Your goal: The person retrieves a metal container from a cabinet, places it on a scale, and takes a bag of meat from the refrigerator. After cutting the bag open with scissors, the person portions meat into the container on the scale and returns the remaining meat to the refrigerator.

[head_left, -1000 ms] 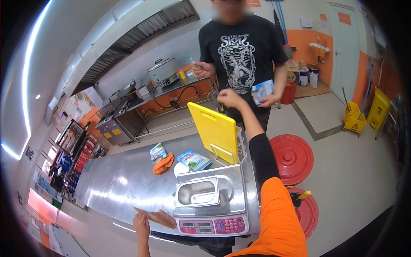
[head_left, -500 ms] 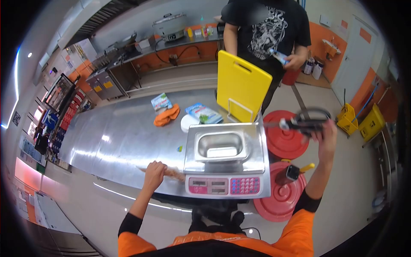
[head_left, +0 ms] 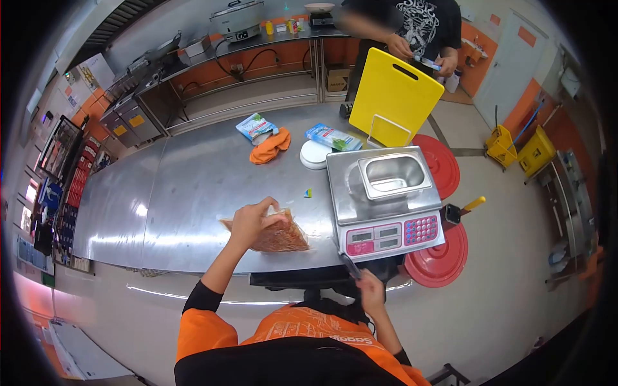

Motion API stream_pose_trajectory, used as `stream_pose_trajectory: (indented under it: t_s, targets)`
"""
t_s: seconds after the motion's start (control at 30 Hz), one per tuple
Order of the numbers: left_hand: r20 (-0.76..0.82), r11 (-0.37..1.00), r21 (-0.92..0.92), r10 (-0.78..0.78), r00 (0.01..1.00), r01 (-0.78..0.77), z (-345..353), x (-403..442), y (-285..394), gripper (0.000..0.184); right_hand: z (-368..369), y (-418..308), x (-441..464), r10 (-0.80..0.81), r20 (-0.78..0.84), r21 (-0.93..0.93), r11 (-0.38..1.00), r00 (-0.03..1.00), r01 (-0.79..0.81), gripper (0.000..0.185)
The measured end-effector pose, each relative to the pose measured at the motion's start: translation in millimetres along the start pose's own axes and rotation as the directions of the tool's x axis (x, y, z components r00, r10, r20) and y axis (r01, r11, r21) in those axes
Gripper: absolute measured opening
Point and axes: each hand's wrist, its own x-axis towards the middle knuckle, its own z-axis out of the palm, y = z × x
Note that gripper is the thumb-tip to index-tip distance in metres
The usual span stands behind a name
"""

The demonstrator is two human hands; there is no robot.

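On the steel table's front part, my left hand [head_left: 250,222] pinches the upper edge of a clear plastic bag [head_left: 283,235] with reddish-brown contents. The bag leans up from the tabletop. My right hand [head_left: 371,291] is closed around a dark pair of scissors [head_left: 349,264], low at the table's front edge, just below the scale. Their blades point up and left, toward the bag but apart from it; the handles are mostly hidden by my fingers. Right of the bag stands a pink-and-white digital scale [head_left: 389,237], with a steel pan [head_left: 394,175] on its plate.
Behind the bag lie an orange cloth [head_left: 270,146], blue-white packets [head_left: 333,137], a white round lid [head_left: 313,156] and a small green scrap [head_left: 308,193]. A yellow cutting board [head_left: 394,96] stands in a rack. Red lidded bins [head_left: 440,257] flank the table. Another person [head_left: 425,32] stands behind.
My right hand has brought the scissors from right of the scale down to the table's front edge. My left hand has raised the bag, turning its face toward me. The view has shifted.
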Motion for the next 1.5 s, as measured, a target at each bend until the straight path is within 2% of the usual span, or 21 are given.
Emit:
stream_pose_trajectory:
  t_s: [0.07,0.1,0.27,0.37,0.47,0.5,0.6,0.7,0.8,0.87,0.9,0.93,1.0,1.1,1.13,1.2,1.27,1.3,1.4,1.43,1.5]
  targets:
    - [0.068,0.992,-0.127,0.036,0.997,-0.027,10,-4,-17,0.032,31,5,14,-0.203,0.096,-0.284,0.933,0.974,0.222,0.032]
    - [0.099,0.981,-0.189,0.054,0.994,-0.034,14,-5,-23,0.031,43,5,20,-0.224,0.12,-0.342,0.905,0.967,0.252,0.031]
    - [0.136,0.963,-0.27,0.057,0.989,-0.018,8,-8,-32,0.022,71,23,32,-0.361,0.274,-0.543,0.707,0.892,0.453,0.033]
    - [0.133,0.949,-0.309,0.112,0.985,-0.066,4,-9,-25,0.022,71,26,35,-0.352,0.352,-0.646,0.579,0.867,0.497,0.035]
    - [0.166,0.947,-0.315,0.116,0.979,-0.059,3,-10,-26,0.021,73,27,40,-0.298,0.35,-0.76,0.463,0.888,0.455,0.04]
    - [0.187,0.949,-0.314,0.106,0.977,-0.043,2,-10,-26,0.02,75,27,41,-0.178,0.324,-0.796,0.479,0.929,0.369,0.044]
    - [0.2,0.965,-0.263,0.071,0.977,-0.016,-2,-9,-20,0.018,89,20,50,0.014,0.14,-0.864,0.491,0.99,0.115,0.049]
    - [0.122,0.94,-0.333,0.122,0.985,-0.075,3,-10,-21,0.019,104,34,57,0.162,-0.025,-0.835,0.539,0.986,-0.11,0.048]
    - [0.035,0.877,-0.444,0.22,0.975,-0.182,10,-7,-26,0.019,105,28,61,0.245,-0.066,-0.887,0.429,0.967,-0.169,0.046]
    - [0.122,0.896,-0.419,0.215,0.969,-0.146,6,-6,-26,0.018,83,36,64,0.471,0.144,-0.668,0.695,0.87,-0.266,0.045]
    - [0.164,0.905,-0.407,0.206,0.965,-0.124,3,-6,-25,0.017,67,38,64,0.54,0.278,-0.532,0.775,0.795,-0.341,0.046]
    - [0.19,0.906,-0.409,0.198,0.962,-0.106,0,-5,-23,0.017,56,40,58,0.582,0.424,-0.091,0.789,0.693,-0.607,0.046]
    - [0.241,0.908,-0.413,0.188,0.952,-0.075,-5,-1,-19,0.017,36,-2,50,0.543,0.501,0.157,0.708,0.674,-0.688,0.039]
    - [0.112,0.85,-0.462,0.34,0.934,-0.254,2,8,-26,0.018,9,-30,54,0.295,0.45,0.035,0.938,0.843,-0.346,0.044]
    - [0.161,0.856,-0.462,0.337,0.928,-0.23,1,9,-27,0.019,0,-43,61,0.276,0.429,-0.177,0.959,0.86,-0.22,0.053]
    - [0.259,0.869,-0.456,0.335,0.906,-0.191,-9,15,-23,0.019,-4,-95,82,0.356,0.377,-0.545,0.832,0.855,-0.106,0.063]
    - [0.302,0.865,-0.464,0.355,0.885,-0.189,-10,20,-23,0.02,-5,-107,102,0.232,0.436,-0.586,0.806,0.87,0.079,0.072]
    - [0.323,0.864,-0.468,0.364,0.874,-0.187,-11,22,-24,0.02,-4,-114,113,0.267,0.492,-0.603,0.791,0.829,0.103,0.07]
    - [0.349,0.848,-0.478,0.423,0.836,-0.23,-14,23,-23,0.021,6,-125,138,0.136,0.626,-0.56,0.764,0.768,0.32,0.067]
    - [0.339,0.842,-0.484,0.43,0.837,-0.236,-15,23,-22,0.019,10,-136,143,0.249,0.614,-0.616,0.745,0.749,0.258,0.063]
    - [0.318,0.832,-0.497,0.44,0.84,-0.247,-18,21,-20,0.016,17,-145,152,0.28,0.613,-0.649,0.712,0.739,0.269,0.062]
